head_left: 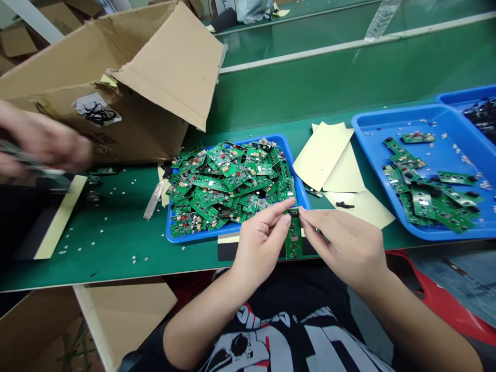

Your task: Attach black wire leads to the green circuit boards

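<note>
Your two bare hands meet at the table's (116,263) near edge, pinching one narrow green circuit board (294,247) upright between them — left hand (258,240) at its upper left edge, right hand (349,245) at the upper right, by a black part. Just beyond sits a blue tray (201,235) heaped with similar boards (228,181). Yellow sheets (323,155) lie to the right; at far left, another person's hand (50,137) is blurred.
</note>
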The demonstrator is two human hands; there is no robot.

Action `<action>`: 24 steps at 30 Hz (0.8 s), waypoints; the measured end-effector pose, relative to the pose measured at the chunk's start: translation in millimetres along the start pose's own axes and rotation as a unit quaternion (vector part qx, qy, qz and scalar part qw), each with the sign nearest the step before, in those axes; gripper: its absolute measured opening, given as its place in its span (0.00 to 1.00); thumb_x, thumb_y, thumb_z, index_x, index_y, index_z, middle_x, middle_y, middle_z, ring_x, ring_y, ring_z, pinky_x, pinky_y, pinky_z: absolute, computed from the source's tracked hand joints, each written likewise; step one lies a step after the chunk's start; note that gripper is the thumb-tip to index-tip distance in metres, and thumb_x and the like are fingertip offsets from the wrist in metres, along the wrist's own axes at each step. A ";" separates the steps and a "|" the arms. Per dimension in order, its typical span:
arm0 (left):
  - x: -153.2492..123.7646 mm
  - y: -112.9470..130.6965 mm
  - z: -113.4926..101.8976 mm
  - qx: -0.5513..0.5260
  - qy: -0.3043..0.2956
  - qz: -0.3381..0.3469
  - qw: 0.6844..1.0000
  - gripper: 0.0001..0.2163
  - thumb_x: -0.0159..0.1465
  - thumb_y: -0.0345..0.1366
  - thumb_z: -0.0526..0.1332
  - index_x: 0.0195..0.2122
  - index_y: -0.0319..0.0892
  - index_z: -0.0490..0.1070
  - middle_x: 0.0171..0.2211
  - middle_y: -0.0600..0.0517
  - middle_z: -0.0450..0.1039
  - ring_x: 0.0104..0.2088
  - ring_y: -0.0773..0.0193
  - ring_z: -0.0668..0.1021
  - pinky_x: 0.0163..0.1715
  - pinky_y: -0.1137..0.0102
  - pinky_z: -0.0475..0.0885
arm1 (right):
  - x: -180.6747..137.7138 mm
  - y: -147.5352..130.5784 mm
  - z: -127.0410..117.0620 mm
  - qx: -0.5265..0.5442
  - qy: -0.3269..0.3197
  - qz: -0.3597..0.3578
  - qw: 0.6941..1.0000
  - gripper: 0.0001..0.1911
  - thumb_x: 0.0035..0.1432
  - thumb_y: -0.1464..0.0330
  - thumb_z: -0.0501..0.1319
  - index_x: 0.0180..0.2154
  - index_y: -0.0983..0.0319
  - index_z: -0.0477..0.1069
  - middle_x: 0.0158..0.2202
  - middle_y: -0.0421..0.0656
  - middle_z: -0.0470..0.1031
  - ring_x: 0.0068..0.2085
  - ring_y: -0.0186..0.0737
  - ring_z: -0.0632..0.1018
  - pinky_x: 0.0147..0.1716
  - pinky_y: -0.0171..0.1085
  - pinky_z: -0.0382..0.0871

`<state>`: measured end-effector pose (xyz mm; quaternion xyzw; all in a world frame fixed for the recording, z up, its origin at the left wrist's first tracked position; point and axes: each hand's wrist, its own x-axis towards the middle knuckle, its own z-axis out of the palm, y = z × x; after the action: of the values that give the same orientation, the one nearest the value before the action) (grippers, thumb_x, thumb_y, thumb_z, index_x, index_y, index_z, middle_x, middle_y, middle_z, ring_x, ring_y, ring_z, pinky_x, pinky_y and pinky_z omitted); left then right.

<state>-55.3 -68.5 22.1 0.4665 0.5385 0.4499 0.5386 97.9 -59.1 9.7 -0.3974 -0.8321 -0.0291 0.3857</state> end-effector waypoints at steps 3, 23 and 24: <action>0.6 -1.3 0.5 0.006 0.003 0.013 1.000 0.14 0.62 0.33 0.60 0.48 0.43 0.75 0.27 0.52 0.76 0.33 0.62 0.76 0.36 0.69 0.73 | 0.2 -1.4 1.0 -0.018 0.007 -0.004 1.000 0.08 0.59 0.78 0.60 0.40 0.63 0.74 0.33 0.46 0.81 0.34 0.41 0.81 0.34 0.37 0.76; 4.8 2.0 -14.3 0.046 -0.148 0.031 0.987 0.19 0.65 0.38 0.56 0.57 0.40 0.64 0.24 0.55 0.69 0.22 0.70 0.66 0.23 0.75 0.61 | 1.2 22.6 -7.0 0.075 -0.040 -0.062 0.994 0.12 0.61 0.78 0.56 0.44 0.63 0.73 0.35 0.47 0.78 0.36 0.41 0.78 0.34 0.39 0.73; 5.7 3.1 -16.3 0.045 -0.168 0.035 0.984 0.19 0.66 0.38 0.56 0.57 0.40 0.63 0.24 0.55 0.69 0.22 0.70 0.67 0.24 0.75 0.63 | 1.4 24.8 -8.3 0.089 -0.046 -0.067 0.993 0.12 0.62 0.77 0.56 0.46 0.61 0.72 0.35 0.46 0.78 0.36 0.40 0.78 0.34 0.38 0.73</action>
<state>-71.5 -62.1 24.4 0.5780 0.4434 0.3590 0.5834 119.5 -44.2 10.1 -0.3058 -0.8731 0.0377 0.3778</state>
